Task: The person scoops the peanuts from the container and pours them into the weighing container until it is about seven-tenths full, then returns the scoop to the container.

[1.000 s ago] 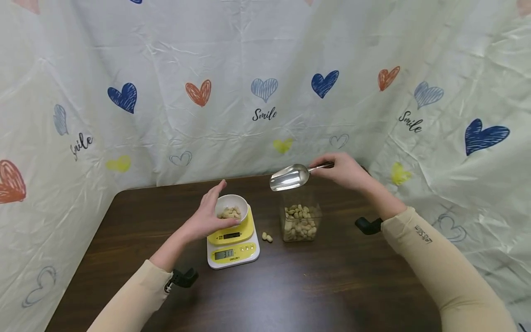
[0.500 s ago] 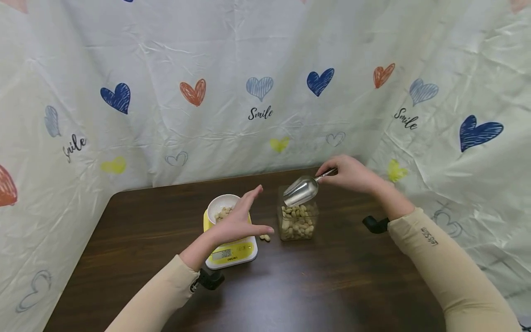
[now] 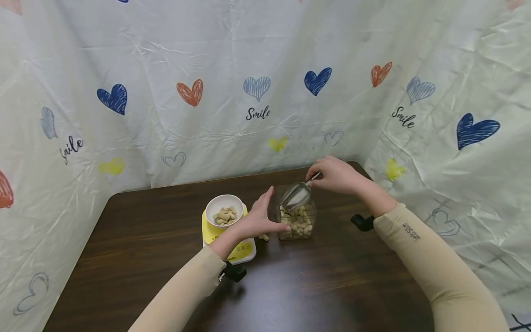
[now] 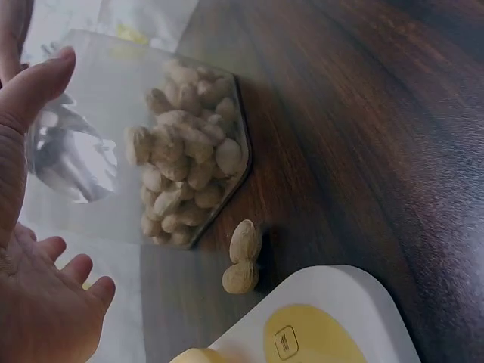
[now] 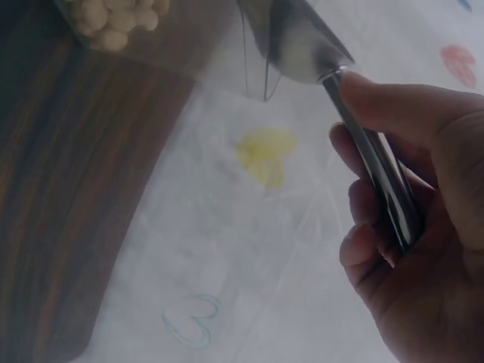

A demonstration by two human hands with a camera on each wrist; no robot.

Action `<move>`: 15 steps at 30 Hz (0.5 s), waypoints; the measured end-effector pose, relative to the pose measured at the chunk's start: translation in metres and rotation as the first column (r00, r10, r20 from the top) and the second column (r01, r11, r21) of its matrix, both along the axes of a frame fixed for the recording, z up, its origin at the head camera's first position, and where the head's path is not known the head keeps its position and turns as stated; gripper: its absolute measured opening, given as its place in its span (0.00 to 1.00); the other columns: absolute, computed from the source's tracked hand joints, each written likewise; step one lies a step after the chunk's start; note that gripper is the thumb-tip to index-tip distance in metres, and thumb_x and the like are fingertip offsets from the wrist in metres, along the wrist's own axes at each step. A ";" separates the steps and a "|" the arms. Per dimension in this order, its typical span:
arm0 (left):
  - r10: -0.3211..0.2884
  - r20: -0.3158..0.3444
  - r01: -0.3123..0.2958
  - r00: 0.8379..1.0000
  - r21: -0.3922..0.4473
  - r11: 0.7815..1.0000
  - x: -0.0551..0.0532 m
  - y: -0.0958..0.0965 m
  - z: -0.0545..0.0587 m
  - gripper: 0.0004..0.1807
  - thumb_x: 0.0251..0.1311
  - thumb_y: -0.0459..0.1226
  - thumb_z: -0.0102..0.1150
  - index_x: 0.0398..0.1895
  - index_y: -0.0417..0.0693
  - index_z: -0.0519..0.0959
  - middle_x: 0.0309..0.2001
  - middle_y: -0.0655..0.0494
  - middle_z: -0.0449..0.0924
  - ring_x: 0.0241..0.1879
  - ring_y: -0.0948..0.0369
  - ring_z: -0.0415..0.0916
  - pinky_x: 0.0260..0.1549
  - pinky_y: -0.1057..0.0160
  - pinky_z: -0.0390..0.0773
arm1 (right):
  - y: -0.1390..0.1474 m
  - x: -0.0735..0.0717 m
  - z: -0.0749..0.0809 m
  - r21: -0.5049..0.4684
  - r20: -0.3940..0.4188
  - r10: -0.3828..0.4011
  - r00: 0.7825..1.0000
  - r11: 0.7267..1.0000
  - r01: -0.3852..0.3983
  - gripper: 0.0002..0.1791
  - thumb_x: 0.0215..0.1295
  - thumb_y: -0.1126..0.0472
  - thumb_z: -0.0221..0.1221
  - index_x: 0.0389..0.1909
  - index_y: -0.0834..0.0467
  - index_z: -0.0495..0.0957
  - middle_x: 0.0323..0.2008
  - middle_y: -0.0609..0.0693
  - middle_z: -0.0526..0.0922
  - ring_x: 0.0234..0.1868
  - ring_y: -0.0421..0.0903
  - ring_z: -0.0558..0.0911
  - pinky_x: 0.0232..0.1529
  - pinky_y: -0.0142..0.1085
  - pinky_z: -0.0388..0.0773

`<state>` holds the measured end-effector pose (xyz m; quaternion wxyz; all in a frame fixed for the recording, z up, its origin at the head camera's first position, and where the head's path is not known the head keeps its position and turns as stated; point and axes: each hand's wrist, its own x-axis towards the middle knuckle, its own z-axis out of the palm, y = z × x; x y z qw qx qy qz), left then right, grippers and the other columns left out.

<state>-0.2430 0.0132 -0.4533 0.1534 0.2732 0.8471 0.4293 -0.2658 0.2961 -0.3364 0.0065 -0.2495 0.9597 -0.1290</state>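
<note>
My right hand [image 3: 335, 175] grips the handle of a metal scoop [image 5: 302, 38], whose bowl dips tilted into the mouth of a clear square container [image 4: 128, 83]. Peanuts in their shells [image 4: 185, 151] fill the container's lower part. Beside its left wall is my left hand [image 3: 255, 222], fingers and thumb spread apart, nothing between them. A white bowl [image 3: 212, 207] with several peanuts stands on a yellow and white kitchen scale [image 3: 209, 234]. The left forearm hides part of the scale, its display included.
A loose peanut [image 4: 243, 259] lies on the dark wooden table [image 3: 141, 230], between scale and container. Behind the table hangs a pale curtain [image 3: 215, 138] printed with hearts.
My left hand has moved right, from around the bowl to the container's side. My right hand has lowered the scoop, tipping it from level above the container down into its mouth.
</note>
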 end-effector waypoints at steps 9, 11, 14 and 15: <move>-0.011 0.023 0.010 1.000 0.022 1.000 -0.009 0.005 -0.003 0.68 0.54 0.58 0.75 0.83 0.70 0.29 0.83 0.60 0.37 0.80 0.51 0.35 0.71 0.39 0.53 | -0.008 -0.002 -0.007 0.063 -0.095 0.061 0.994 0.996 -0.055 0.07 0.64 0.59 0.71 0.42 0.52 0.89 0.43 0.47 0.83 0.50 0.52 0.77 0.51 0.49 0.74; -0.011 0.024 0.010 1.000 0.022 1.000 -0.009 0.006 -0.003 0.68 0.54 0.57 0.75 0.82 0.71 0.29 0.83 0.61 0.38 0.80 0.50 0.35 0.71 0.39 0.53 | -0.009 -0.003 -0.010 0.071 -0.126 0.083 0.988 0.995 -0.075 0.07 0.63 0.61 0.72 0.41 0.52 0.89 0.42 0.47 0.83 0.48 0.51 0.77 0.49 0.48 0.75; -0.010 0.027 0.010 1.000 0.021 1.000 -0.010 0.006 -0.004 0.68 0.54 0.57 0.75 0.82 0.74 0.29 0.82 0.62 0.39 0.80 0.50 0.35 0.71 0.38 0.53 | -0.011 -0.003 -0.014 0.078 -0.187 0.131 0.974 0.990 -0.118 0.07 0.61 0.63 0.73 0.40 0.54 0.89 0.39 0.47 0.83 0.45 0.51 0.77 0.46 0.46 0.76; -0.009 0.026 0.009 1.000 0.019 1.000 -0.010 0.006 -0.004 0.68 0.54 0.57 0.75 0.82 0.75 0.29 0.82 0.62 0.39 0.80 0.50 0.35 0.71 0.38 0.53 | -0.012 -0.003 -0.016 0.082 -0.210 0.152 0.966 0.987 -0.138 0.07 0.61 0.64 0.73 0.39 0.54 0.89 0.39 0.47 0.83 0.44 0.51 0.76 0.45 0.45 0.76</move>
